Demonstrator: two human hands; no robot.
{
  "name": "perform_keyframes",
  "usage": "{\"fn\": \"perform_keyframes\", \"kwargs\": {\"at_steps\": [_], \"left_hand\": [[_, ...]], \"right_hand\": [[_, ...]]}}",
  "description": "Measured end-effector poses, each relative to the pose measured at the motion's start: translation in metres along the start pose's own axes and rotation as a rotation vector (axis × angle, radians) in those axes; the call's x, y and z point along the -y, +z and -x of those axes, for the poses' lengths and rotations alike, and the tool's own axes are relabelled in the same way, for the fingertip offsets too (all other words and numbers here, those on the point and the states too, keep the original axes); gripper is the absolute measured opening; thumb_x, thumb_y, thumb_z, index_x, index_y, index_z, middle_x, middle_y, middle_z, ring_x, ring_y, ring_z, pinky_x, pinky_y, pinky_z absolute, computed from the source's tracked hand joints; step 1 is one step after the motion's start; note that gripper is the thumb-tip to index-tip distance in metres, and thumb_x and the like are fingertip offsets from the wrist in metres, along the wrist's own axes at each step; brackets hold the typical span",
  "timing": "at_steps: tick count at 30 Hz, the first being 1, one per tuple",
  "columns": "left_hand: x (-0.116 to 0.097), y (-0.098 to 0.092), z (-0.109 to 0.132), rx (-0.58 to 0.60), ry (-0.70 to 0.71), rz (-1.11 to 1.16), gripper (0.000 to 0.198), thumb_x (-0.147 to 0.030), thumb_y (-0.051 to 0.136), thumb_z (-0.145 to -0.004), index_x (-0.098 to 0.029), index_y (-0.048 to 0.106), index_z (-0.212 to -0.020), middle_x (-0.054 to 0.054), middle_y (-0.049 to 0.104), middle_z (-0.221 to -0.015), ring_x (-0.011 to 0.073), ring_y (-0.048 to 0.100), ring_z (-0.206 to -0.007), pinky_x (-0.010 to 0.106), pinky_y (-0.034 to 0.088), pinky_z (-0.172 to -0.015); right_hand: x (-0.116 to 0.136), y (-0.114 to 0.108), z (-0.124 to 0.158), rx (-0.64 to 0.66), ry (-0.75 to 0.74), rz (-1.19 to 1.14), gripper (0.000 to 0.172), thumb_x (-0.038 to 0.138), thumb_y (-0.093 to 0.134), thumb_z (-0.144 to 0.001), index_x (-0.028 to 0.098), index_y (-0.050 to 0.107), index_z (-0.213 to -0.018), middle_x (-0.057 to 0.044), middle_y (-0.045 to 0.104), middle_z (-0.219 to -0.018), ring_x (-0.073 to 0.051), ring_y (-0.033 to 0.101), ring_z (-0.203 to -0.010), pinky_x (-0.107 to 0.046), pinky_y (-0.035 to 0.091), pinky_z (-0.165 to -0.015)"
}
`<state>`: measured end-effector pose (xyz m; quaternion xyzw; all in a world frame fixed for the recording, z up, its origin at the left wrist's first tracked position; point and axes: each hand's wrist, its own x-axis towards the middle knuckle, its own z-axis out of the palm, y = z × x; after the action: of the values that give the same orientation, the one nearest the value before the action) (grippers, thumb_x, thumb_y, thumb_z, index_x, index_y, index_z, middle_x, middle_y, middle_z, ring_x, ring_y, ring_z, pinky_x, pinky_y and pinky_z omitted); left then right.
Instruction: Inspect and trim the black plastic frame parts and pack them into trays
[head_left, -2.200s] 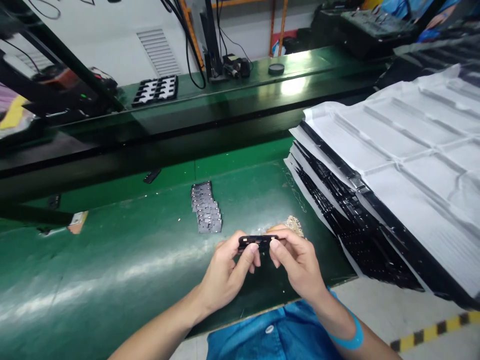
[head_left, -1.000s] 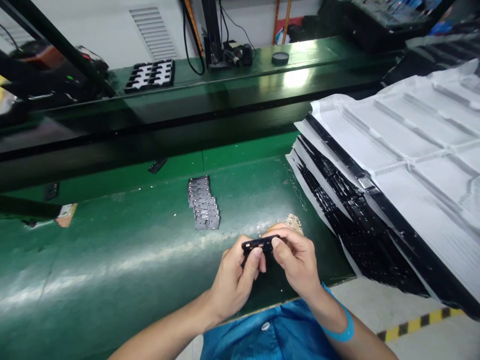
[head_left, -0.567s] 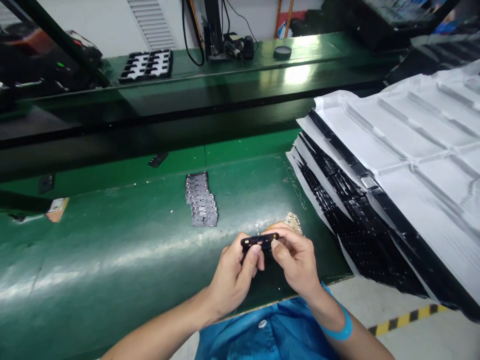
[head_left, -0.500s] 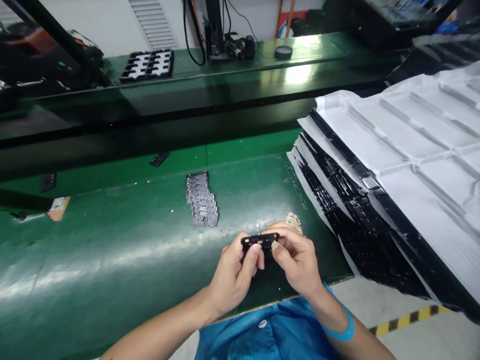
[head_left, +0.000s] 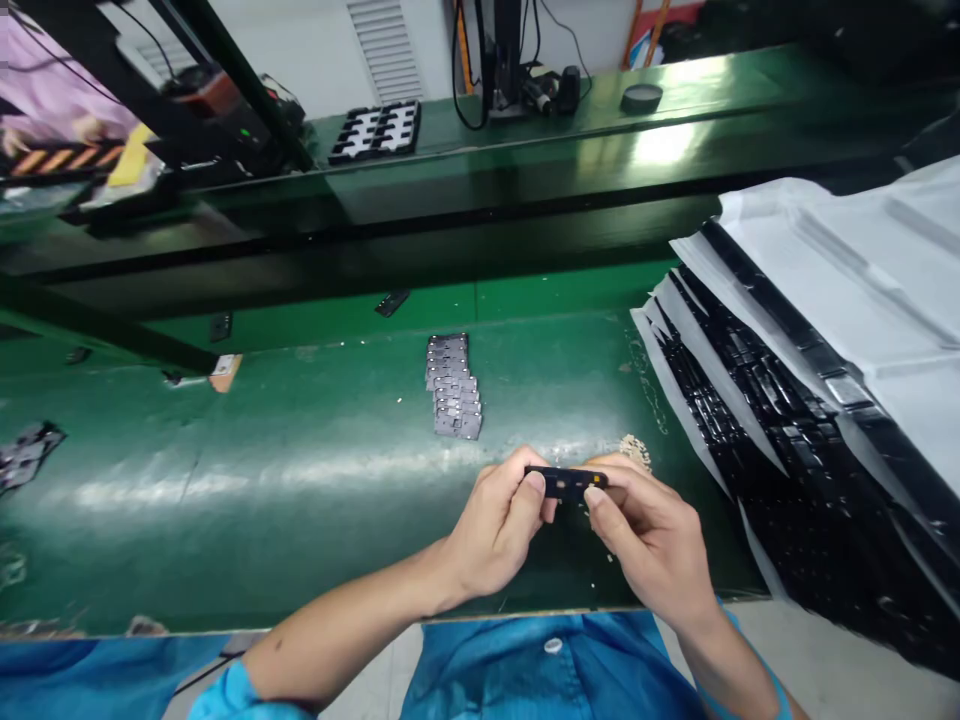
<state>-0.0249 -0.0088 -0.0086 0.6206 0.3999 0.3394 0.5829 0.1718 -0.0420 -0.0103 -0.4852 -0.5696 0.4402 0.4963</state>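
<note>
A small flat black part (head_left: 568, 481) with a gold spot near its right end is held level between both hands, just above the near edge of the green belt (head_left: 300, 480). My left hand (head_left: 499, 525) pinches its left end with thumb and fingers. My right hand (head_left: 651, 540) pinches the right end. A short overlapping row of several similar dark parts (head_left: 452, 387) lies on the belt a little beyond my hands. A small tan heap of tiny bits (head_left: 634, 449) sits by my right hand.
Stacked black trays (head_left: 757, 420) under a white moulded sheet (head_left: 855, 270) fill the right side. A raised green shelf at the back carries a black tray with white pockets (head_left: 376, 130), a round black lid (head_left: 641, 97) and cabled equipment (head_left: 517, 70). Dark parts (head_left: 26, 450) lie far left.
The view has swung left, so everything sits further right in frame. Both hands keep their pinch on the black part, which has turned so its gold spot now shows at the right end.
</note>
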Motion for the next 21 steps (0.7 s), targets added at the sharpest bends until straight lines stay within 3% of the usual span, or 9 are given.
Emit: {"fn": "perform_keyframes", "kwargs": {"at_steps": [10, 21], "left_hand": [[0.013, -0.002, -0.002, -0.025, 0.092, -0.019, 0.04, -0.048, 0.035, -0.114, -0.021, 0.047, -0.087, -0.005, 0.042, -0.066, 0.0109, 0.036, -0.056, 0.027, 0.028, -0.058], [0.013, 0.0, -0.003, 0.008, 0.098, -0.051, 0.035, -0.043, 0.031, -0.115, -0.022, 0.044, -0.089, -0.006, 0.04, -0.066, 0.0119, 0.035, -0.056, 0.028, 0.028, -0.058]], "right_hand": [[0.001, 0.004, 0.002, 0.038, -0.075, 0.038, 0.027, 0.013, 0.062, -0.104, 0.026, 0.079, -0.121, -0.007, 0.069, -0.1, -0.015, 0.065, -0.073, -0.025, 0.051, -0.056], [-0.006, 0.003, 0.006, 0.026, -0.02, -0.001, 0.027, 0.015, 0.062, -0.105, 0.027, 0.078, -0.123, -0.006, 0.066, -0.101, -0.013, 0.063, -0.067, -0.025, 0.049, -0.053]]}}
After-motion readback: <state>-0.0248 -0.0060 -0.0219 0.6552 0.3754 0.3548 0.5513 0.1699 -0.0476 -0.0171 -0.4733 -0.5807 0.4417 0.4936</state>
